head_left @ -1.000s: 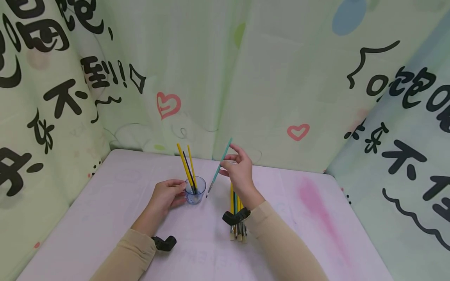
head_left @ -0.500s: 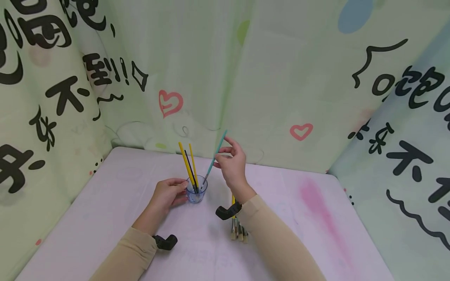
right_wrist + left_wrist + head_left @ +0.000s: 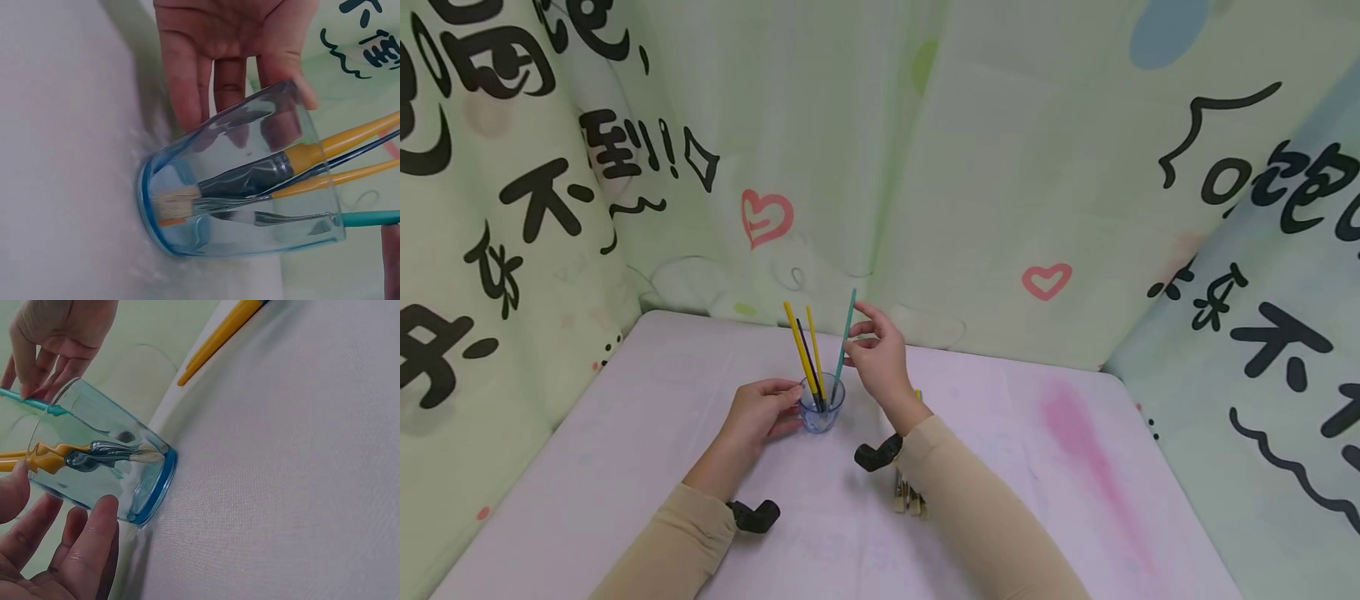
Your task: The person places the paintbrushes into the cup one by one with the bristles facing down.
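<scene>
A clear bluish cup [image 3: 822, 423] stands on the table, holding two yellow paintbrushes [image 3: 799, 345] and a thin dark one, bristles down. My left hand [image 3: 763, 412] holds the cup from its left side, thumb near the rim and fingers along the wall. My right hand [image 3: 882, 354] pinches a teal paintbrush [image 3: 848, 321] by its handle, above the cup. In the right wrist view the tip of this teal brush [image 3: 369, 218] is inside the cup, beside the other brushes, with its bristles short of the base.
More paintbrushes [image 3: 901, 503] lie on the pink-white table [image 3: 985, 517], partly hidden under my right forearm. One yellow handle [image 3: 215, 344] shows in the left wrist view. A printed curtain [image 3: 970, 208] stands behind the table and along both sides.
My right hand has moved left with the teal paintbrush, from beside the cup to over it, and lowered its tip inside. My left hand keeps its hold on the cup.
</scene>
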### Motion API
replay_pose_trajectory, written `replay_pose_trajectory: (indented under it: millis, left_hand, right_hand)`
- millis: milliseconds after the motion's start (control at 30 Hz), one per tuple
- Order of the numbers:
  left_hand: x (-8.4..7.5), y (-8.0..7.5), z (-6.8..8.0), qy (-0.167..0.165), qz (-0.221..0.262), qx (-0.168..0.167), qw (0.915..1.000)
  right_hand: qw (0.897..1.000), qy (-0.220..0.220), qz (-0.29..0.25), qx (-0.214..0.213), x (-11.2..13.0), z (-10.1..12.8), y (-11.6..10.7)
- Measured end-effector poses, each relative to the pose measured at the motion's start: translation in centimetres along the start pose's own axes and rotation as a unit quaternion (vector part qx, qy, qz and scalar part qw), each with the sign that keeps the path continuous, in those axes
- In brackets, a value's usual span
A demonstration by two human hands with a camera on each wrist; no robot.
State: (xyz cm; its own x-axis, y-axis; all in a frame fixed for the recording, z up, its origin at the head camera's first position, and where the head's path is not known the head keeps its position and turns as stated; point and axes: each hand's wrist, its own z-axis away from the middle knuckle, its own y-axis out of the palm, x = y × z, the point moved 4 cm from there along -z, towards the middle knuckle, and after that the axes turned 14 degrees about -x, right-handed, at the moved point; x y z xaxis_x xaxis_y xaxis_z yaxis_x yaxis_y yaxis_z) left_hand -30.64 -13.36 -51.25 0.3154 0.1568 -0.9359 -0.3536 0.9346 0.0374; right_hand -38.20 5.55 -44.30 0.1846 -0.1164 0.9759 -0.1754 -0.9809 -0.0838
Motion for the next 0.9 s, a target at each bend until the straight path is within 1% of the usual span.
replay_pose_trajectory:
  millis: [200, 467, 633, 767, 900]
  left_hand:
    - [0.1, 0.2, 0.0, 0.002, -0.012, -0.001, 0.9999]
    - [0.1, 0.1, -0.2, 0.003, -0.008, 0.001, 1.0]
    - [0.1, 0.1, -0.1, 0.003, -0.009, 0.003, 1.0]
    - [0.1, 0.1, 0.0, 0.001, -0.013, 0.003, 0.9999]
    - [0.0, 0.1, -0.1, -0.004, -0.018, 0.0, 0.9998]
  right_hand:
    - [0.999, -0.003, 0.032, 0.029, -0.8, 0.2, 0.6]
    - [0.996, -0.011, 0.064, 0.053, -1.3, 0.5, 1.0]
    - [0.993, -0.002, 0.085, 0.081, -1.9, 0.8, 0.9]
    - [0.993, 0.015, 0.078, 0.083, -2.1, 1.1, 0.6]
    - [0.995, 0.03, 0.058, 0.079, -2.2, 1.3, 0.0]
